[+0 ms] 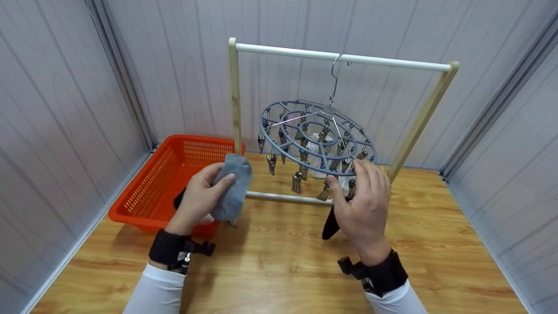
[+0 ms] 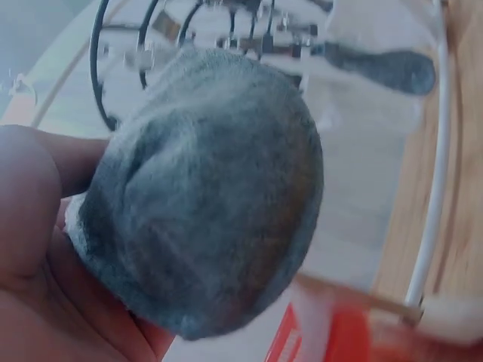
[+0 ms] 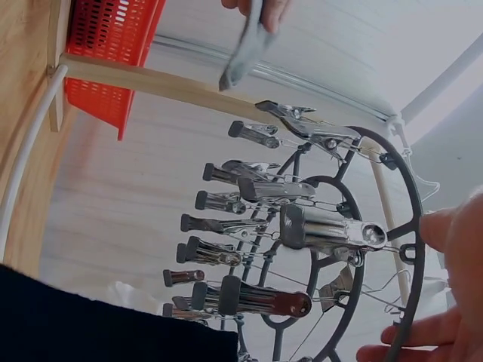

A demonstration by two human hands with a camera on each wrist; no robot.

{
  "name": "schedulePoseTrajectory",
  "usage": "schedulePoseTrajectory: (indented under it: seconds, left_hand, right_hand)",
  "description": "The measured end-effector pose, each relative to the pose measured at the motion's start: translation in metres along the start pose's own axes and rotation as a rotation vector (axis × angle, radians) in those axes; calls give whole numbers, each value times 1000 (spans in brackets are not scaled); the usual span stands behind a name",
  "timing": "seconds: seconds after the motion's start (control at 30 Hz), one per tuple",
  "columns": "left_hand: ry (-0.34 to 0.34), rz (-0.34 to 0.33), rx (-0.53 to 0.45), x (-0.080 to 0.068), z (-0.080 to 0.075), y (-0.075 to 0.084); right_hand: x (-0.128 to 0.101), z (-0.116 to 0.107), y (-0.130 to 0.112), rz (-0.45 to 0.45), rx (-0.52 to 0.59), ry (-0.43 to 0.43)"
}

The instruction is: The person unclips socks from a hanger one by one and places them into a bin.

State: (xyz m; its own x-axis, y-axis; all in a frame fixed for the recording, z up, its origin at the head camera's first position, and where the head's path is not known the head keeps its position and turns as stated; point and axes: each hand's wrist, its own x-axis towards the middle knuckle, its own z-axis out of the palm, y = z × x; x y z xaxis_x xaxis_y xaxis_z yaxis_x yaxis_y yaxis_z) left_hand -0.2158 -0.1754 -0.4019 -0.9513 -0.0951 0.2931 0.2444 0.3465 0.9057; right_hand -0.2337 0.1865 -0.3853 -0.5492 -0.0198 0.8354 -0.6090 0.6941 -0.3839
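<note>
Only overhead, black sock (image 1: 330,225) under right hand (image 1: 364,205), wrist view clips (image 3: 324,230)

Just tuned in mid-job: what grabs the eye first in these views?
The round blue clip hanger, hooked on the white rail of the wooden rack at centre, draws the eye first, its metal clips dangling. The right hand touches its near rim, where a black sock hangs. To the left, the left hand grips a grey sock in front of the orange basket.
</note>
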Motion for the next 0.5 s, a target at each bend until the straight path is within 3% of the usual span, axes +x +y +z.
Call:
schedulePoseTrajectory:
  seconds: [0.27,0.5]
  left_hand:
    - [116,-21,172,7,-29,-18]
    - [64,-99,283,8,-42,-34]
  right_hand:
    - [-2,2,-1,-35,9,-6]
    - [-3,3,-1,-47,7,-16]
